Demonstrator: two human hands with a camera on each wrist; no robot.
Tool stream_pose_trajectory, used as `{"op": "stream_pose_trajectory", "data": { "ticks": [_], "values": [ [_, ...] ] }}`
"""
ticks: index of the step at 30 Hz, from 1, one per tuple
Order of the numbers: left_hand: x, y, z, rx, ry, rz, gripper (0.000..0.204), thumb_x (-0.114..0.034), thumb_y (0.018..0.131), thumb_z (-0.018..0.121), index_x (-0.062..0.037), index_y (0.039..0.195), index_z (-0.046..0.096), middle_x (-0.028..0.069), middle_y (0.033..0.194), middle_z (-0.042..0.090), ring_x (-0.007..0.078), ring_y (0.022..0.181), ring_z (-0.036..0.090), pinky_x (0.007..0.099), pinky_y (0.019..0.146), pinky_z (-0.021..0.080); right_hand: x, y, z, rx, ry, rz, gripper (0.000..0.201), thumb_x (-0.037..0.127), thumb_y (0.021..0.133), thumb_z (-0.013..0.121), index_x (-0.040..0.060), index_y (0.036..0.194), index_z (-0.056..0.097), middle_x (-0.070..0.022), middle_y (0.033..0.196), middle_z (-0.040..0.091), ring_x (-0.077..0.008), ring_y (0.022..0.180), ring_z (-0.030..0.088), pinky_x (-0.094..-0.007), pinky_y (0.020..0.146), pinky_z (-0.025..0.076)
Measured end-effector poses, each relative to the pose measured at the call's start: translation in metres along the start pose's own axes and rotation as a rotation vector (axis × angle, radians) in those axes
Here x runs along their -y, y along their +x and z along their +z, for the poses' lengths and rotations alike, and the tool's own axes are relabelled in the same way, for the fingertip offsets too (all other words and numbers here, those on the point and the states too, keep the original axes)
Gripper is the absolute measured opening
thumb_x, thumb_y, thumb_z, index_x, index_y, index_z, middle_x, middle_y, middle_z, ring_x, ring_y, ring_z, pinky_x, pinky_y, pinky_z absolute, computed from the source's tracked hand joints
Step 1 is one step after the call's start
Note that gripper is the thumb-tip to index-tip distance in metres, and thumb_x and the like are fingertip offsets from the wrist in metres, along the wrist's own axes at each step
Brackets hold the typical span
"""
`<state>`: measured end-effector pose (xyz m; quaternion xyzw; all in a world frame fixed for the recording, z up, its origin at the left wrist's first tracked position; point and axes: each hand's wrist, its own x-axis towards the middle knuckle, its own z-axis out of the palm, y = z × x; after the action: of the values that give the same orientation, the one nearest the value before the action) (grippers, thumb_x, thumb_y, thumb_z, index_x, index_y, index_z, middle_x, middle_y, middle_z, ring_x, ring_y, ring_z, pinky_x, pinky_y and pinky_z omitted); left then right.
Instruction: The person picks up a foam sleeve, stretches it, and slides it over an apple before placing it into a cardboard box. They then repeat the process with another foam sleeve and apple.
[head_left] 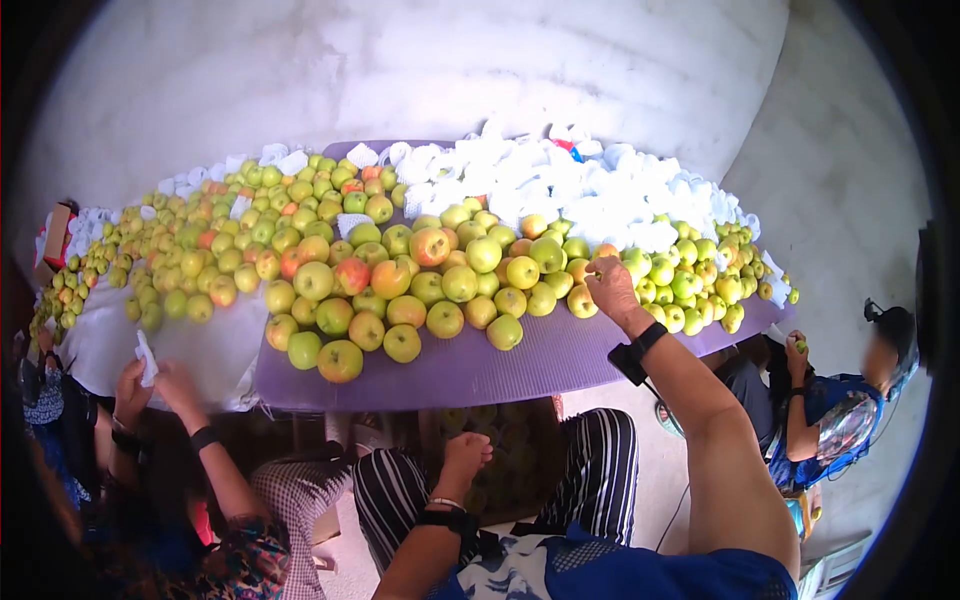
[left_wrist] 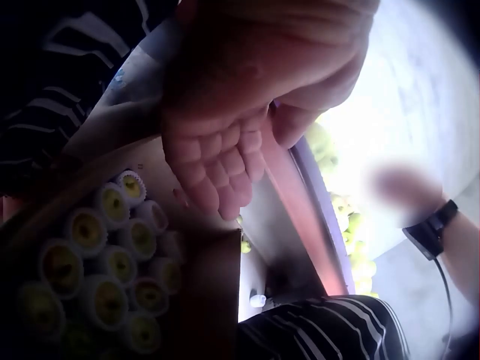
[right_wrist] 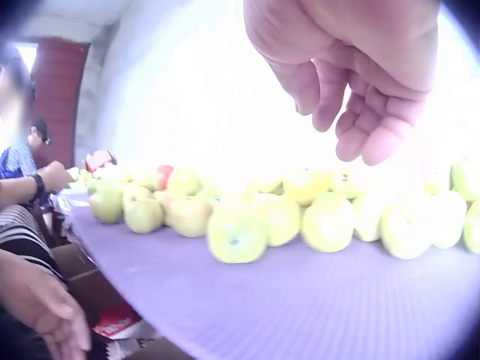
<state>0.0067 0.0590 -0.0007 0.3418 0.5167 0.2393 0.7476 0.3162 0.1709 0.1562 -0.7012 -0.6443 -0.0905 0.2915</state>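
Above the right part of a long heap of green and reddish apples [head_left: 460, 284], my right hand [head_left: 612, 288] hangs with fingers loosely bent. Nothing shows between those fingers [right_wrist: 360, 139] in the right wrist view, where apples lie below them. My left hand [head_left: 466, 458] is held low over my lap, in front of the table edge. Its fingers [left_wrist: 217, 176] are relaxed and hold nothing in the left wrist view. Beneath it is a box with several apples in white foam nets [left_wrist: 105, 300], standing in rows.
A purple ribbed mat [head_left: 450, 375] lies under the apples. White foam nets [head_left: 560, 185] are piled behind them. At left, another person's hands [head_left: 150, 385] hold a white net; at right, a seated person [head_left: 835, 410] holds an apple. A pale wall [head_left: 400, 70] stands behind.
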Motion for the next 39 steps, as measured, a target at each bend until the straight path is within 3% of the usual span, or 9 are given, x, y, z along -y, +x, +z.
{"op": "stream_pose_trajectory", "data": {
  "ticks": [1,9,16,22,24,26,27,32,39],
  "values": [
    [0.0,0.0,0.001,-0.001,0.018,0.013,0.02,-0.021,0.077,0.055,-0.0034,0.086,0.058,0.006,0.077,0.06,0.014,0.067,0.057,0.0256,0.059,0.045,-0.008,0.014,0.005,0.065,-0.058,0.069,0.018,0.008,0.067,0.057,0.0049,0.085,0.061,-0.0174,0.101,0.053,-0.0318,0.098,0.048,-0.0385,0.08,0.043],
    [0.002,0.011,0.01,0.001,0.078,0.108,0.018,-0.018,0.078,0.054,-0.0002,0.078,0.059,0.0016,0.066,0.057,0.008,0.058,0.051,0.0226,0.054,0.041,-0.009,0.085,0.025,0.094,-0.333,0.124,0.035,0.01,0.066,0.058,0.0172,0.1,0.061,-0.0151,0.131,0.025,-0.0326,0.119,0.028,-0.0427,0.092,0.034],
    [0.003,0.014,0.005,0.057,0.255,0.183,0.021,-0.017,0.081,0.055,0.0026,0.087,0.058,0.0039,0.074,0.059,0.0099,0.067,0.054,0.0224,0.061,0.044,-0.026,0.112,0.049,0.324,-0.37,0.453,0.044,0.012,0.071,0.053,0.0093,0.114,0.05,-0.0115,0.135,0.022,-0.0327,0.121,0.024,-0.0431,0.095,0.029],
    [0.002,0.009,0.011,0.047,0.228,0.23,0.021,-0.02,0.079,0.054,0.0007,0.08,0.058,0.0017,0.063,0.056,0.0084,0.059,0.051,0.0239,0.056,0.041,-0.059,0.094,0.062,-0.001,-0.165,0.267,0.041,0.011,0.074,0.051,0.005,0.115,0.049,-0.0145,0.124,0.04,-0.0324,0.115,0.036,-0.0402,0.094,0.033],
    [0.003,0.007,0.013,0.055,0.217,0.225,0.021,-0.02,0.079,0.054,0.0005,0.08,0.059,0.0021,0.065,0.056,0.0085,0.059,0.051,0.0232,0.056,0.041,-0.059,0.084,0.055,-0.112,-0.111,0.19,0.038,0.011,0.075,0.052,0.0044,0.113,0.052,-0.0156,0.118,0.048,-0.0326,0.111,0.042,-0.0383,0.093,0.035],
    [0.002,0.006,0.015,0.062,0.209,0.222,0.021,-0.02,0.079,0.054,0.0003,0.08,0.059,0.0026,0.066,0.057,0.0086,0.06,0.052,0.0226,0.056,0.041,-0.041,0.072,0.036,-0.131,0.369,0.294,0.032,0.013,0.076,0.055,0.0038,0.106,0.058,-0.0176,0.105,0.057,-0.0306,0.1,0.052,-0.0342,0.088,0.04],
    [0.001,0.005,0.017,0.065,0.134,0.217,0.021,-0.021,0.08,0.053,-0.0004,0.08,0.059,0.0031,0.068,0.058,0.009,0.061,0.053,0.0223,0.057,0.042,-0.036,0.065,0.034,-0.138,0.477,0.333,0.027,0.011,0.081,0.052,0.001,0.106,0.058,-0.0067,0.095,0.06,-0.0129,0.087,0.054,-0.0266,0.079,0.043],
    [-0.024,-0.022,0.017,0.095,-0.095,0.195,0.026,-0.026,0.084,0.051,-0.0014,0.091,0.057,0.0069,0.08,0.06,0.0159,0.072,0.059,0.0267,0.066,0.047,0.068,-0.026,-0.019,0.079,0.977,0.386,0.022,0.005,0.082,0.051,0.0039,0.102,0.06,-0.0046,0.091,0.058,-0.0127,0.09,0.052,-0.0223,0.078,0.042],
    [-0.023,-0.036,0.01,0.301,-0.644,0.34,0.035,-0.026,0.087,0.043,-0.0033,0.113,0.041,0.0114,0.104,0.055,0.0235,0.088,0.057,0.0357,0.075,0.048,0.124,-0.183,0.019,0.149,0.751,-0.097,0.022,-0.004,0.072,0.059,0.0024,0.093,0.061,-0.0132,0.099,0.058,-0.0207,0.094,0.056,-0.0267,0.083,0.042]
  ]
}}
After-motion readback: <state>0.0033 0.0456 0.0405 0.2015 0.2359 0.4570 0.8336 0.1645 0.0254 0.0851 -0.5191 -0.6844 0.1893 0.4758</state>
